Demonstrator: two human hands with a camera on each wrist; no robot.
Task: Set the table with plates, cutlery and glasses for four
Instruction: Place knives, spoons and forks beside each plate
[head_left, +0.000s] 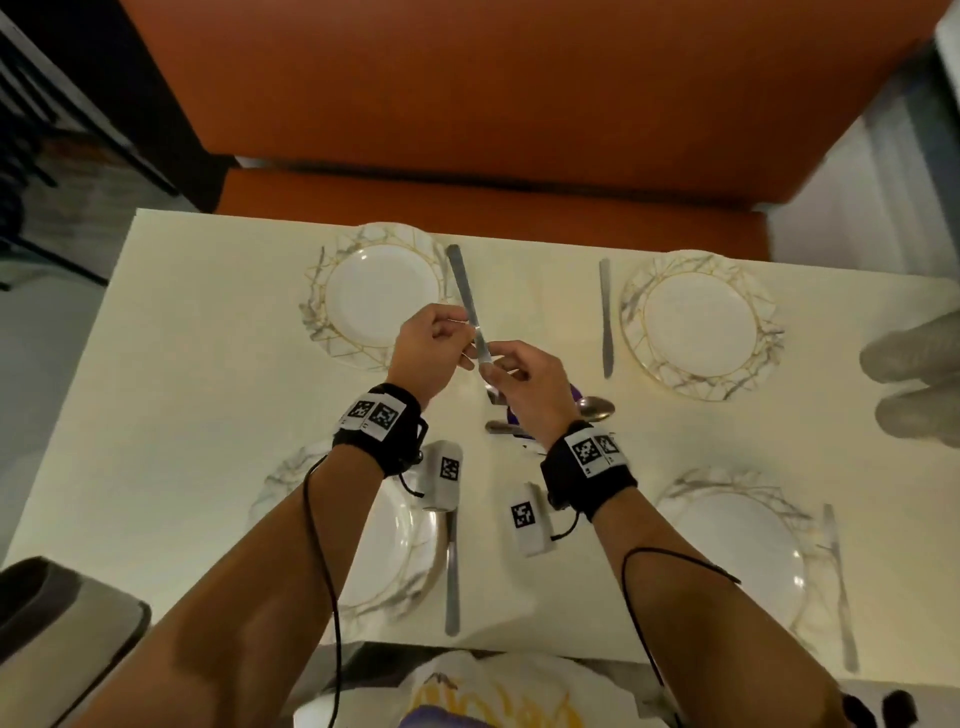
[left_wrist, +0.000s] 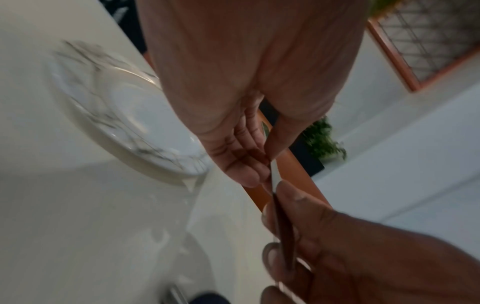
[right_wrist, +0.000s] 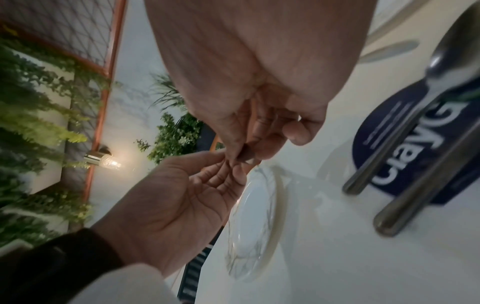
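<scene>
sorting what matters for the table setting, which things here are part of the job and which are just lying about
Part of the job:
- four plates, e.g.
- knife pinched by left hand and right hand
- knives by the plates, e.g.
- spoon

Lying about:
- blue printed coaster
- orange bench

Both hands were raised over the table (head_left: 208, 364) centre. Left hand (head_left: 431, 353) and right hand (head_left: 524, 379) each pinched one utensil (head_left: 470, 301), its handle pointing away past the far-left plate (head_left: 382, 293). Four plates were laid: far-right plate (head_left: 701, 325), near-left plate (head_left: 384, 551), near-right plate (head_left: 737, 551). A knife (head_left: 605, 317) lay left of the far-right plate; further knives lay right of both near plates. A spoon (head_left: 596, 408) lay beside the right wrist.
</scene>
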